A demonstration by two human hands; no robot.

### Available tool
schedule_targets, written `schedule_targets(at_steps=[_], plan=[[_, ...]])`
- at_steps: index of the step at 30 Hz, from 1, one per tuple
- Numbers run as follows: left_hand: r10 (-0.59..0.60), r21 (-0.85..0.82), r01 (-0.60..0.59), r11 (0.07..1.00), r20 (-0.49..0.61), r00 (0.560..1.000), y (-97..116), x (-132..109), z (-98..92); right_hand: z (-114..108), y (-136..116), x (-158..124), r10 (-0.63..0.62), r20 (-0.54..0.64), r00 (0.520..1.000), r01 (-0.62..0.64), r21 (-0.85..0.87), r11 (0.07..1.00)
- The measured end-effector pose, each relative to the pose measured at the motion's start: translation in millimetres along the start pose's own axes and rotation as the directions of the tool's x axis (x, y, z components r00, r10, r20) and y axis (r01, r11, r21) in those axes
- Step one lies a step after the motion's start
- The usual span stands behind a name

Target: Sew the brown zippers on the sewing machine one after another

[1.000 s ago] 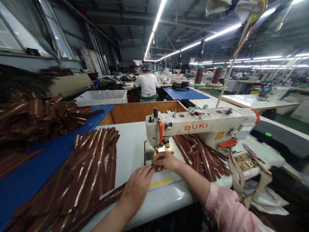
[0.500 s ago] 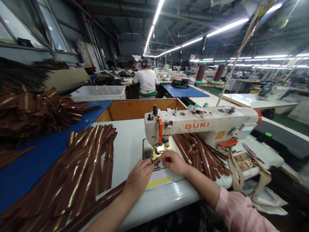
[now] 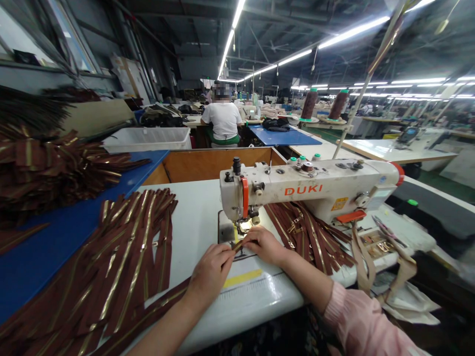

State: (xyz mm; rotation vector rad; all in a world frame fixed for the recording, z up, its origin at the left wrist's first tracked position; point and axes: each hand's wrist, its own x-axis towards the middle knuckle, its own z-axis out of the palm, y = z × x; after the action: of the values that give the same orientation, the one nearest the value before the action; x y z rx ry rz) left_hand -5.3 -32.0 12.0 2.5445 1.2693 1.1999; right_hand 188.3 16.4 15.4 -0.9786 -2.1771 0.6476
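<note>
Moved: left hand [image 3: 211,275] up toward right hand [image 3: 265,245]
Fingers: both sets nearly closed, pinching brown zipper end [image 3: 240,244]
Axis: slanting 2-to-8 o'clock, right hand nearer presser foot [image 3: 244,226]

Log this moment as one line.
left hand: fingers on brown zipper with brass teeth | right hand: fingers on same zipper | near: white DUKI sewing machine

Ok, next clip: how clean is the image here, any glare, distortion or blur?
Head view: wide-angle distortion bows the ceiling strip lights; those lights glare, with sheen on the white sewing table; the DUKI sewing machine, left hand and right hand look fairly sharp.
</note>
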Motion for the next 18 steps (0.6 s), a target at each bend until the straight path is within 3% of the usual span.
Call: schedule_targets(at_steps=[10,18], plan=[[0.001,0.104,-0.008,0.995,0.063,0.998,1,-2,-2.6,6,-12,-1,0.117,-0.037,0.992,-0.121,-0.152,0.981],[0.057,0.237,-0.106,0.966,0.205,0.977,3,-3,-2.9,8,-14,-3,0.101,-0.045,0.994,-0.109,-0.233,0.966]])
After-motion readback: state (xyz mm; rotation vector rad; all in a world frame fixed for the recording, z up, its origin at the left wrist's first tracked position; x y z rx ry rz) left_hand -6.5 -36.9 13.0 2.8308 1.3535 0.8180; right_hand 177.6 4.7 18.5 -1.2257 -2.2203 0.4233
